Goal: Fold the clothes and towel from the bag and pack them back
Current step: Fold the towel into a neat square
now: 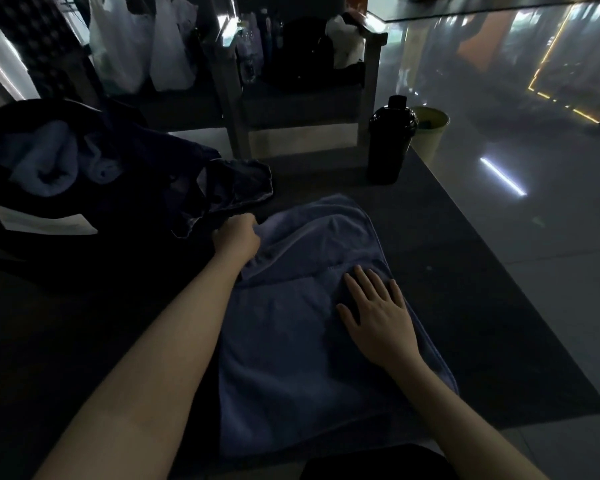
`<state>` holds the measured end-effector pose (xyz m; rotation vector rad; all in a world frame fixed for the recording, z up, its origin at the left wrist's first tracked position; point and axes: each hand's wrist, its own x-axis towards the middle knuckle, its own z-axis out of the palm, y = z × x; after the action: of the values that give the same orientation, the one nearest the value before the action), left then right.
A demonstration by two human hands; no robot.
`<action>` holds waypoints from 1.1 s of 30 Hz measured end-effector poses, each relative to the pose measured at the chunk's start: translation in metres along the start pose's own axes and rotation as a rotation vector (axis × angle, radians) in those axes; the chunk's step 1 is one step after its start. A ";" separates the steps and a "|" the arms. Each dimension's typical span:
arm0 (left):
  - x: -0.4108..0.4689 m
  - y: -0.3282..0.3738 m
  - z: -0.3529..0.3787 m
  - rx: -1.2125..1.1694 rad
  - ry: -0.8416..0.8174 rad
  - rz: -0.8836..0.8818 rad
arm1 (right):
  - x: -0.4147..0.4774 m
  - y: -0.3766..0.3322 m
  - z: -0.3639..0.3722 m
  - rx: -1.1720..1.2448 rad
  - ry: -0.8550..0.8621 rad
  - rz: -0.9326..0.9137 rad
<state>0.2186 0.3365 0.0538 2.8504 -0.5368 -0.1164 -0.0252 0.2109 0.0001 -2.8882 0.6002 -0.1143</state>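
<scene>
towel (291,358) lies flat on desk (465,271) right in front, long axis running near-to-far. left hand (238,237) is curled round its far-left edge; right hand (374,313) rests flat w/ fingers spread, pressing mid-right. bag (136,188) sits far left, so left hand is nearer. next fold prob goes left-to-right over the pinned part.

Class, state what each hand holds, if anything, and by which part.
The left hand grips the towel by its far left edge, which is folded over. The right hand lies flat on the towel, holding nothing.
</scene>
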 end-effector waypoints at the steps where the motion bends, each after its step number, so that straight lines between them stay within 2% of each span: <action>1: -0.005 0.003 -0.006 -0.077 0.060 0.047 | 0.000 0.000 0.000 0.002 -0.001 0.001; 3: -0.018 0.009 -0.022 -0.180 0.162 0.183 | 0.001 0.000 -0.001 0.000 -0.004 -0.003; 5: -0.041 0.011 -0.035 -0.207 0.186 0.343 | 0.000 0.000 -0.002 0.015 -0.005 -0.015; 7: -0.068 0.007 -0.040 -0.204 0.153 0.459 | -0.001 0.000 -0.003 0.031 -0.001 -0.018; 10: -0.107 -0.013 -0.027 -0.169 0.052 0.529 | -0.004 0.000 -0.003 0.078 0.077 0.023; 14: -0.150 -0.039 0.007 -0.083 -0.061 0.485 | -0.010 -0.005 -0.010 0.148 0.207 0.112; 16: -0.168 -0.046 0.028 -0.120 -0.027 0.436 | -0.013 -0.009 -0.013 0.161 0.259 0.143; 18: -0.182 -0.049 0.048 -0.180 0.078 0.399 | -0.013 -0.011 -0.013 0.126 0.277 0.132; 21: -0.188 -0.046 0.059 -0.163 0.203 0.395 | -0.002 -0.009 -0.015 0.034 0.239 0.056; 24: -0.188 -0.045 0.059 -0.113 0.263 0.438 | 0.027 -0.009 -0.026 0.068 0.247 0.000; 26: -0.188 -0.046 0.060 -0.140 0.268 0.457 | 0.052 -0.013 -0.034 0.075 0.232 -0.006; 31: -0.189 -0.048 0.067 -0.165 0.281 0.452 | 0.111 -0.025 -0.030 -0.037 0.018 0.022; 33: -0.188 -0.049 0.068 -0.166 0.285 0.452 | 0.119 -0.032 -0.021 -0.095 0.007 0.051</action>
<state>0.0526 0.4350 -0.0180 2.4553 -1.0290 0.3045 0.0941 0.1886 0.0319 -2.9620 0.6988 -0.0906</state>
